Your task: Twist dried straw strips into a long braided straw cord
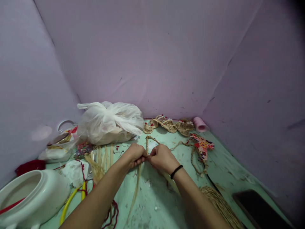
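Observation:
My left hand (136, 155) and my right hand (164, 158) meet over the middle of the table, fingers pinched close together. Between them is a braided straw cord (147, 144), whose loop rises above the fingertips and runs off to the right behind my right hand. Loose pale strands (136, 190) hang down below my left hand. Further along, the cord curls on the table near a patterned fabric piece (202, 144). My fingers hide the exact spot being gripped. A black band (176, 171) circles my right wrist.
A tied white plastic bag (111, 124), small woven straw slippers with beads (166, 124) and a pink thread spool (200, 124) line the back. At left stand a white pot (35, 197) and yellow-handled scissors (69, 203). A coiled braid (220, 206) and phone (258, 206) lie right.

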### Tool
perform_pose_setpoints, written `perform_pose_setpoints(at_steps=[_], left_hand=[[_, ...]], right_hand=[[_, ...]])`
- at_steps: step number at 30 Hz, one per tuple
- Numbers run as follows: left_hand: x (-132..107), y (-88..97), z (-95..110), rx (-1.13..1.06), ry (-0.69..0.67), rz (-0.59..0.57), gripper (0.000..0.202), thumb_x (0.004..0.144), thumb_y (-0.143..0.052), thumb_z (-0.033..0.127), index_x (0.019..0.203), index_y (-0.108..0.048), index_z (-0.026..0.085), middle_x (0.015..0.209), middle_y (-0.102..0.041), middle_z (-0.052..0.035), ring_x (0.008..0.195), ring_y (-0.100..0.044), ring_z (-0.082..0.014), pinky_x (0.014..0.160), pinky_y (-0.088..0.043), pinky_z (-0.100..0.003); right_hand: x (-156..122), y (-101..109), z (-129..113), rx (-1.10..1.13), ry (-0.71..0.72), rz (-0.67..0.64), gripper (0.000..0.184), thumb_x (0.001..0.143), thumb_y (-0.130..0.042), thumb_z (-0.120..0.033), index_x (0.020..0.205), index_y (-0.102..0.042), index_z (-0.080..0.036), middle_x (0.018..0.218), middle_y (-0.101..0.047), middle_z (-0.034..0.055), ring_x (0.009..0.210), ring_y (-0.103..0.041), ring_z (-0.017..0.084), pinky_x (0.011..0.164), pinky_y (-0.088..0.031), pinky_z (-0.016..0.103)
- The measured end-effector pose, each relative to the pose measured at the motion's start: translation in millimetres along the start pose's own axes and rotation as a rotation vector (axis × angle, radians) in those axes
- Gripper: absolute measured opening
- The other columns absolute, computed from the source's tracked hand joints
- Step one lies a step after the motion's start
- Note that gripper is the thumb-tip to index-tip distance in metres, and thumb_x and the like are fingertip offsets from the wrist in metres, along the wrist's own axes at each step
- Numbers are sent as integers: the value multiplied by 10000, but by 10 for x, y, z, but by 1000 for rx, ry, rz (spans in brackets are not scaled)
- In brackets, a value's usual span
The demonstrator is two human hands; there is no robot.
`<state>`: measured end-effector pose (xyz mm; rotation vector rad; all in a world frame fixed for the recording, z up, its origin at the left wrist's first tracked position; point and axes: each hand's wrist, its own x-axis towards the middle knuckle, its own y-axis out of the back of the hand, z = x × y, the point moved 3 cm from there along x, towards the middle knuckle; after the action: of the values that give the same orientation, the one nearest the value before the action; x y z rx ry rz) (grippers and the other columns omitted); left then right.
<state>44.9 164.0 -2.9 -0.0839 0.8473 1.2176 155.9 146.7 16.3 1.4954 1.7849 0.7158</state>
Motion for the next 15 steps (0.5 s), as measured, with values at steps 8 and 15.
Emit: perform_pose_setpoints(at_steps=[8,15], left_hand=[[52,70,-23,-41,-137,-77,183,500,-568,242,421,-441,135,317,-375,45,267,-274,-36,292,-141,-175],[104,131,-63,28,-183,-113,208,508,-574,306,469,-460,137,331,-365,58,279,-263,-29,304,-152,-163]], right_hand=[[-67,5,-74,-45,86,24,99,586,-580,-190,509,-638,-166,500,-570,46,466,-442,112,456,-225,240],[73,-7,111,366,-130,49,167,668,-493,-160,517,-563,-152,458,-517,13,443,-443,91,444,-276,207]])
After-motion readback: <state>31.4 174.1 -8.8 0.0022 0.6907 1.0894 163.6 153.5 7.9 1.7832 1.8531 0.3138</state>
